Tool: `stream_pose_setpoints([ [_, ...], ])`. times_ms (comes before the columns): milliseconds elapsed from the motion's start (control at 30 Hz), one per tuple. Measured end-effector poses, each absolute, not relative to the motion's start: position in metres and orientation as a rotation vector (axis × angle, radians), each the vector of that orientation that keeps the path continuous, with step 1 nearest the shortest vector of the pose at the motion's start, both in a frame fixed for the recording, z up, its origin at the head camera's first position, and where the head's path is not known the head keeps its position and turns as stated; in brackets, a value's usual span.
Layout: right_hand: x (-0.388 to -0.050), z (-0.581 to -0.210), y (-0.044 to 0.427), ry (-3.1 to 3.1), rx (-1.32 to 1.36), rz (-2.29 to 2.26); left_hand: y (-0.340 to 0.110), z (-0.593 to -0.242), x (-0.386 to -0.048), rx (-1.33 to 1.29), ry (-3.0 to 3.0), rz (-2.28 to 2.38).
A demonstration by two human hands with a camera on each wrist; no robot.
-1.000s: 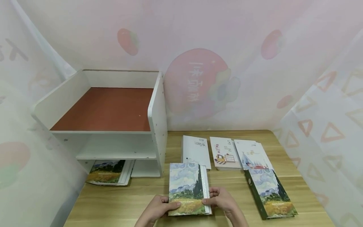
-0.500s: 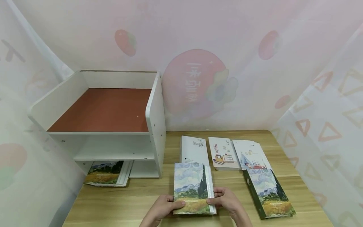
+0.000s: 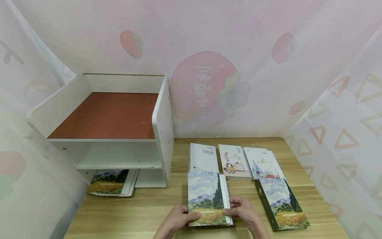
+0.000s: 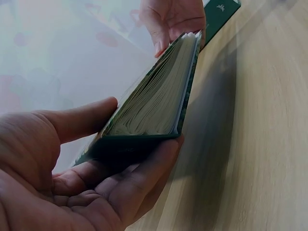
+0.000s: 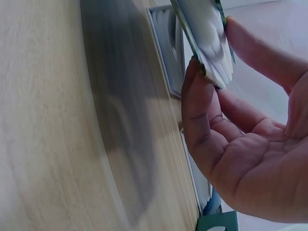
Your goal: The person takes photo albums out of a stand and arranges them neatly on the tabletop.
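Observation:
Between both hands is a photo album [image 3: 206, 199] with a painted landscape cover, held above the table, its shadow falling on the wood. My left hand [image 3: 179, 217] grips the spine side, thumb on the cover and fingers beneath; the left wrist view shows the dark green spine [image 4: 134, 147] against those fingers. My right hand [image 3: 243, 212] pinches the page-edge side, thumb on top and fingers underneath. In the right wrist view the album's page edges [image 5: 207, 38] show between thumb and fingers. A similar album [image 3: 283, 204] lies slightly turned to the right of my right hand.
A white shelf unit [image 3: 163, 132] with a reddish-brown top stands at the left. Another painted-cover album [image 3: 108, 182] sticks out of its lowest compartment. White-covered books [image 3: 204, 157], illustrated ones [image 3: 235, 161] and a tent-pictured one [image 3: 264, 162] lie along the back of the wooden table [image 3: 125, 219].
Both hands have carried the album a little to the right, keeping the same grip. The view has shifted slightly; the shelf unit and other books stay put.

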State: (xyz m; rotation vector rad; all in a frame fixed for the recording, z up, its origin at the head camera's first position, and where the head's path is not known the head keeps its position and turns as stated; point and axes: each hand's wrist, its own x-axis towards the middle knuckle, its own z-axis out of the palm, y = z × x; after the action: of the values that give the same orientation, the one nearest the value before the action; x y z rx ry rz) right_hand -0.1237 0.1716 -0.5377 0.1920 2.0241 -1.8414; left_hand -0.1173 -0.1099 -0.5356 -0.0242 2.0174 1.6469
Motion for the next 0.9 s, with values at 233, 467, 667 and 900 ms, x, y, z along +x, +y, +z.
stream_pose_setpoints([
  [233, -0.122, -0.539, 0.18, 2.079, 0.249, -1.815, -0.097, -0.535, -0.117, -0.041, 2.049, 1.613],
  [467, -0.119, -0.535, 0.194, 2.042, 0.224, -1.833, -0.084, -0.532, -0.117, -0.019, 2.044, 1.625],
  [667, -0.118, -0.533, 0.206, 2.069, 0.246, -1.761, -0.073, -0.533, -0.12, 0.001, 2.035, 1.62],
  [900, -0.118, -0.532, 0.22, 2.123, 0.217, -1.699, -0.062, -0.531, -0.12, 0.013, 2.019, 1.629],
])
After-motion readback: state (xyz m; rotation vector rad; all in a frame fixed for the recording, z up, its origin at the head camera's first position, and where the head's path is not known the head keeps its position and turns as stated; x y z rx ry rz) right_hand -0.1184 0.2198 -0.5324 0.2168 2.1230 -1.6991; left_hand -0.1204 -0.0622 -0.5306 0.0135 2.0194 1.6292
